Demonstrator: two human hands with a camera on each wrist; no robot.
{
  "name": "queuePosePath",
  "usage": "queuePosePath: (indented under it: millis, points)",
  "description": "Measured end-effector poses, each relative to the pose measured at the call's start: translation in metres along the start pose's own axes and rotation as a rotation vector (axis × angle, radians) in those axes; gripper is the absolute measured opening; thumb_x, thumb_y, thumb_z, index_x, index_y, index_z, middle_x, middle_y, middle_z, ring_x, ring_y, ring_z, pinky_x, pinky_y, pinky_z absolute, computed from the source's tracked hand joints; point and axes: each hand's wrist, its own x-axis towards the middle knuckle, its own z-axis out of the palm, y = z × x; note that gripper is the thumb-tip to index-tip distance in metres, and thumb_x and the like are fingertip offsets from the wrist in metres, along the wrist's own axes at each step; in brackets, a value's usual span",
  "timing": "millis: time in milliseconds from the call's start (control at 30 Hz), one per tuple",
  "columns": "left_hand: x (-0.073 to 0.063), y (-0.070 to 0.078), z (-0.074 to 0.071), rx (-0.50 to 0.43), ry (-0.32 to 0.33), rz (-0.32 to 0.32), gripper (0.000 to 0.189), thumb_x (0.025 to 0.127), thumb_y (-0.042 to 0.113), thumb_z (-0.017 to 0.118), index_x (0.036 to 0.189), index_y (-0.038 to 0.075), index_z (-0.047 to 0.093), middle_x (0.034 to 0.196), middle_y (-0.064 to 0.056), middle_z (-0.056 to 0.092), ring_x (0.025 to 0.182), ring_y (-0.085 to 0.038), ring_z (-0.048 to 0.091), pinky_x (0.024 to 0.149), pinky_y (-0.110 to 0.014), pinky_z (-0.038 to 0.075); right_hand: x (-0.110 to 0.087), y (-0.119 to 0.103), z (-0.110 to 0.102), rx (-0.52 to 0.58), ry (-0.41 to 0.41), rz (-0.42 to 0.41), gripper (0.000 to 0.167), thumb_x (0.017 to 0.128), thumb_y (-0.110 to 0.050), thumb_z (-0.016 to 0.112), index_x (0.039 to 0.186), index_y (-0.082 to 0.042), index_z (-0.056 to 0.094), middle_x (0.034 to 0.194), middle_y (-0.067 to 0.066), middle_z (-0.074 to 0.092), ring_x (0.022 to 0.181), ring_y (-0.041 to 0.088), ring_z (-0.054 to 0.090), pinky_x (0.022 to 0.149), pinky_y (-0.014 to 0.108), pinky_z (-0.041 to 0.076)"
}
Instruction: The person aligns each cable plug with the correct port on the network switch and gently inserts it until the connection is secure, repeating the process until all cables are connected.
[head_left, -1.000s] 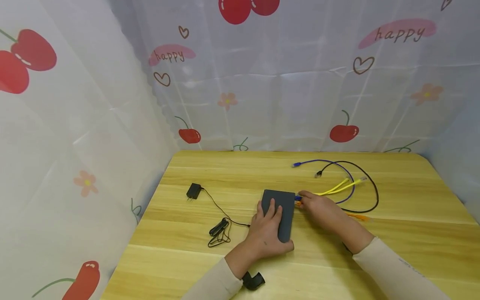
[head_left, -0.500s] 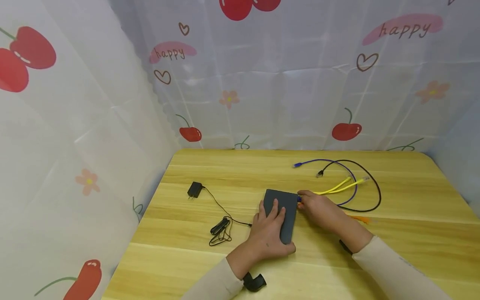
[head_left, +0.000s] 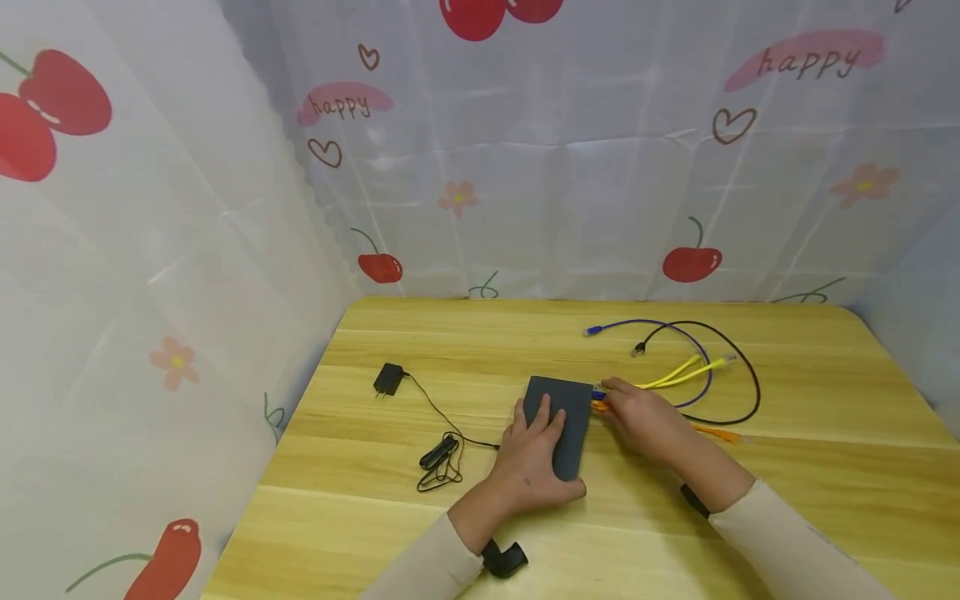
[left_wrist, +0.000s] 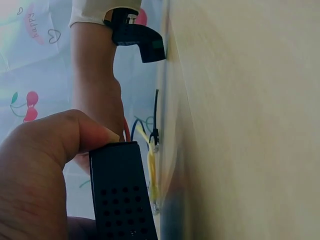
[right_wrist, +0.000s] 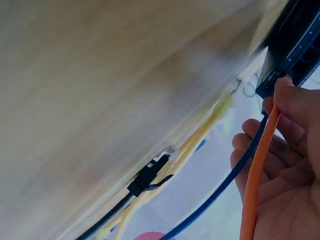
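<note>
A flat dark-grey network switch (head_left: 573, 425) lies on the table. My left hand (head_left: 528, 467) rests spread over its top with the thumb along its near edge; the left wrist view shows the thumb against the vented end of the switch (left_wrist: 117, 185). At the right side, my right hand (head_left: 645, 417) pinches the end of an orange network cable (right_wrist: 257, 185) close to the row of ports. The orange cable runs across the palm. A blue network cable (right_wrist: 225, 185) passes beside the fingers, its blue plug (head_left: 600, 396) at the same side. The fingers hide part of both plugs.
A black power adapter (head_left: 388, 379) lies at the left, its thin cord leading toward the switch with a bundled coil (head_left: 440, 454). Yellow cables (head_left: 678, 375) and a black network cable (head_left: 750, 367) curve across the right back. Patterned sheets hang behind and at the sides.
My right hand has shifted slightly, and more of the blue and orange plugs shows beside the switch than half a second ago. My left hand stays on the switch.
</note>
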Motion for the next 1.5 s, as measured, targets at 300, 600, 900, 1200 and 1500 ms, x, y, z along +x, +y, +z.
queuePosePath:
  millis: [300,600,900,1200,1500]
  points:
    - [-0.001,-0.001,0.002,0.021,-0.014,0.022,0.100,0.076,0.057,0.068,0.159,0.020,0.027,0.167,-0.006,0.010,0.150,-0.048,0.000,0.113,-0.062,0.024,-0.002,0.007,0.003,0.027,0.038,-0.059,0.009,0.088,-0.007,0.074,0.093,-0.001,0.069,0.123,0.023,0.066,0.080,0.026,0.071,0.067,0.034,0.055]
    - [0.002,0.000,0.003,0.028,-0.005,0.043,0.098,0.076,0.057,0.069,0.159,0.021,0.029,0.167,-0.006,0.013,0.150,-0.049,0.002,0.112,-0.063,0.025,-0.001,0.008,0.006,0.065,0.088,-0.096,0.010,0.085,-0.003,0.076,0.089,-0.002,0.068,0.120,0.022,0.068,0.085,0.030,0.072,0.068,0.037,0.056]
    - [-0.002,-0.002,0.004,-0.043,0.035,-0.042,0.100,0.074,0.055,0.071,0.159,0.021,0.029,0.167,-0.006,0.011,0.151,-0.045,0.003,0.110,-0.064,0.029,-0.008,0.009,-0.003,0.073,0.171,-0.128,0.025,0.084,-0.009,0.079,0.107,-0.001,0.074,0.124,0.019,0.068,0.096,0.028,0.073,0.074,0.038,0.058]
    - [-0.002,-0.006,-0.003,-0.150,0.094,-0.078,0.097,0.076,0.049,0.070,0.158,0.018,0.030,0.167,-0.007,0.011,0.151,-0.045,0.008,0.109,-0.066,0.029,-0.028,0.014,-0.019,0.123,0.209,-0.387,0.017,0.085,-0.005,0.076,0.102,-0.004,0.079,0.109,0.012,0.075,0.094,0.025,0.074,0.072,0.034,0.058]
    - [0.000,-0.006,-0.002,-0.183,0.098,-0.060,0.096,0.075,0.048,0.067,0.158,0.017,0.030,0.167,-0.008,0.011,0.150,-0.046,0.007,0.109,-0.067,0.027,-0.053,0.045,-0.023,0.096,-0.022,-0.134,0.034,0.089,-0.002,0.071,0.123,0.000,0.070,0.125,0.017,0.068,0.110,0.033,0.068,0.084,0.045,0.055]
